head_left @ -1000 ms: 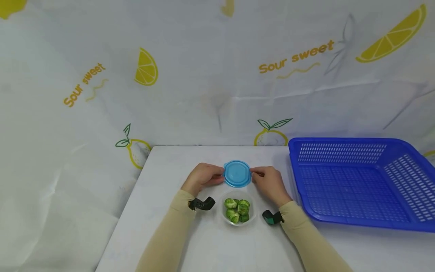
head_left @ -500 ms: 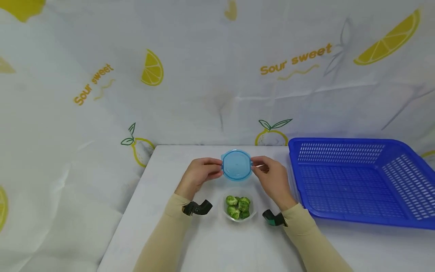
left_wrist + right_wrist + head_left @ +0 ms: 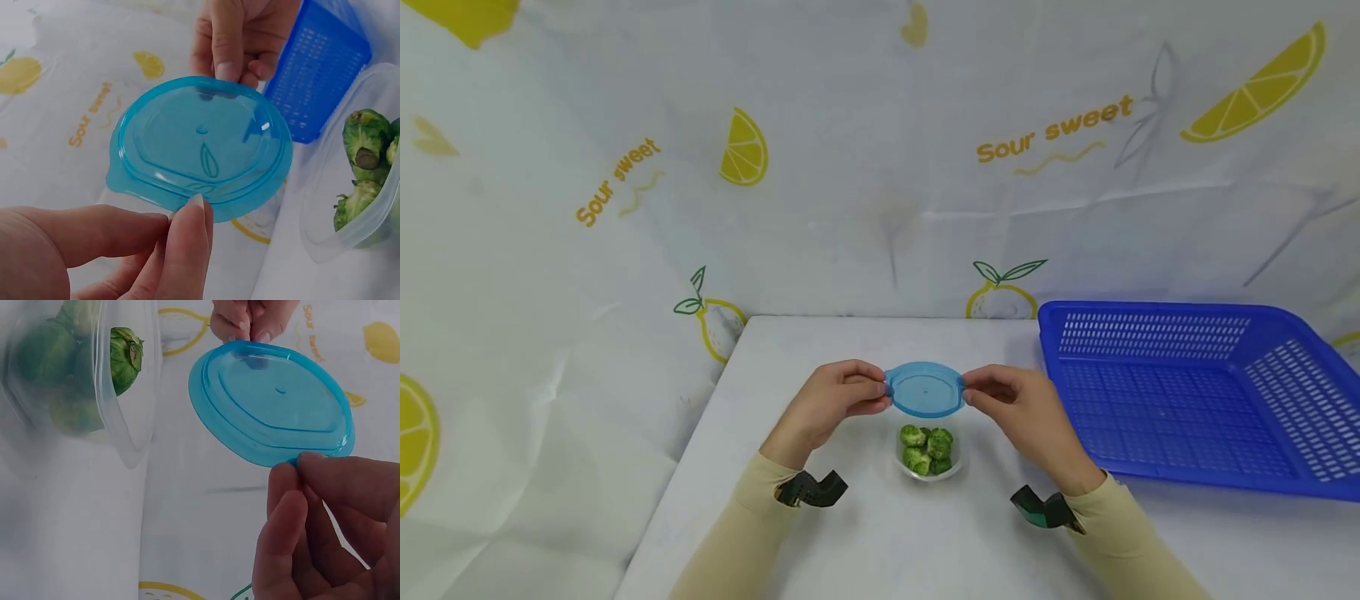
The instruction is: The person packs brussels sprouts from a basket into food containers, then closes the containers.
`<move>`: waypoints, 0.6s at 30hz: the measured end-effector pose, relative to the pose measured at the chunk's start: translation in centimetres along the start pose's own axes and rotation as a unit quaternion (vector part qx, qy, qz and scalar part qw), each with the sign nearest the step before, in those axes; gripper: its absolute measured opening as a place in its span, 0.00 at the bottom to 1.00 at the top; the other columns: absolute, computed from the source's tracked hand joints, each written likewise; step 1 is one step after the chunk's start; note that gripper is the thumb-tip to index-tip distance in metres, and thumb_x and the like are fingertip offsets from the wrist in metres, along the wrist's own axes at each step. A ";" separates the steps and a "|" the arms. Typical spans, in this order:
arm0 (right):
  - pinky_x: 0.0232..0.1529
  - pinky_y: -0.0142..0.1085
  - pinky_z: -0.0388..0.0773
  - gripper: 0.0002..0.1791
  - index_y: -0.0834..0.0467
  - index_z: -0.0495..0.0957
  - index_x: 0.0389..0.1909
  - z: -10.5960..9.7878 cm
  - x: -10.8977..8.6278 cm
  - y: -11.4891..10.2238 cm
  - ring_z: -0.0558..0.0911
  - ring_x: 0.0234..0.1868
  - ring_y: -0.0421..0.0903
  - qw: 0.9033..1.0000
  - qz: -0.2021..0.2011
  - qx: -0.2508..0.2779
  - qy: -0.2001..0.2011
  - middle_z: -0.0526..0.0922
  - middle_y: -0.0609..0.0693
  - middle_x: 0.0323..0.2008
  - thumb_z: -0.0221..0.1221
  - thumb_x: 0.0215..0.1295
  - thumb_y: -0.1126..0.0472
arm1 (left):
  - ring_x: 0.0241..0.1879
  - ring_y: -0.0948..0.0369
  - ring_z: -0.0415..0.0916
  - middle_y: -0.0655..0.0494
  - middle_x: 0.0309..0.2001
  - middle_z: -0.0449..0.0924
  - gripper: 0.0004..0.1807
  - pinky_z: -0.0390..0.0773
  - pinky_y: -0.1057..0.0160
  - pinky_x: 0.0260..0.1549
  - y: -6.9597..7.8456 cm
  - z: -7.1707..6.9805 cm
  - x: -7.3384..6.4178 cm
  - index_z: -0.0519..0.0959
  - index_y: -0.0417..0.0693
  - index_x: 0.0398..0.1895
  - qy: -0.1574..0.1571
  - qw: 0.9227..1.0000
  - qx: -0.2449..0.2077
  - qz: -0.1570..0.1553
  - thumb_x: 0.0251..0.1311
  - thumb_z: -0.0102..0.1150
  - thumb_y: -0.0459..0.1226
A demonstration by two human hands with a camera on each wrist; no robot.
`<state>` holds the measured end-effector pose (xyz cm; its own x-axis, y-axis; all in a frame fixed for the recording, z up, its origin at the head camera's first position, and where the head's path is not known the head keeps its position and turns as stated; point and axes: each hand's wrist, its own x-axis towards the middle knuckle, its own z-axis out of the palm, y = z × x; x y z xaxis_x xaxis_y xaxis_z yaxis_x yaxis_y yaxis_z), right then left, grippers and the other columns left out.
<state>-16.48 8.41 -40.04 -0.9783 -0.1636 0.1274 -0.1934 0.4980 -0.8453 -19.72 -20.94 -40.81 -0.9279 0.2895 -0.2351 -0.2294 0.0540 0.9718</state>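
A translucent blue lid (image 3: 927, 390) is held in the air by both hands, tilted, just beyond the bowl. My left hand (image 3: 842, 398) pinches its left edge between thumb and fingers, as the left wrist view shows close up. On the opposite edge my right hand (image 3: 1022, 408) has the same kind of pinch, seen in the right wrist view beside the lid (image 3: 275, 403). Below and nearer to me stands a clear plastic bowl (image 3: 931, 477) holding several Brussels sprouts (image 3: 917, 458). In the left wrist view the bowl (image 3: 319, 231) lies off to the right of the lid.
A large blue perforated basket (image 3: 1157, 467) stands on the right of the white table (image 3: 880, 550), close to my right hand. Behind the table hangs a white cloth (image 3: 850, 167) printed with lemons. Dark wrist straps (image 3: 811, 490) sit over both sleeves.
The lid has risen from beyond the bowl toward me and now tilts flatter, so it looks narrower. Both hands have come along, still pinching it. The bowl stays put.
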 end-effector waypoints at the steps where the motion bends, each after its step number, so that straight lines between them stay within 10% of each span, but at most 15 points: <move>1: 0.48 0.26 0.87 0.09 0.54 0.90 0.52 -0.1 -0.1 0.0 0.91 0.49 0.46 1.000 -0.003 -0.003 -0.005 0.92 0.51 0.48 0.69 0.74 0.62 | 0.42 0.61 0.91 0.47 0.46 0.89 0.13 0.92 0.62 0.52 0.0 -0.1 -0.1 0.81 0.33 0.57 -0.004 1.000 -0.002 -0.003 0.73 0.64 0.30; 18: 0.47 0.31 0.90 0.13 0.48 0.91 0.41 -0.7 -0.4 0.1 0.88 0.45 0.39 0.996 -0.066 -0.010 -0.059 0.90 0.44 0.44 0.69 0.69 0.71 | 0.46 0.60 0.90 0.46 0.49 0.90 0.17 0.91 0.57 0.57 -0.1 -0.1 -0.3 0.82 0.33 0.58 -0.002 0.999 0.030 0.013 0.70 0.69 0.31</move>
<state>-16.16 9.16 -39.82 -0.9289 -0.3272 0.1733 -0.3219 0.4827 -0.8145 -19.49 -21.16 -40.86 -0.9318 0.2962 -0.2100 -0.1869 0.1045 0.9768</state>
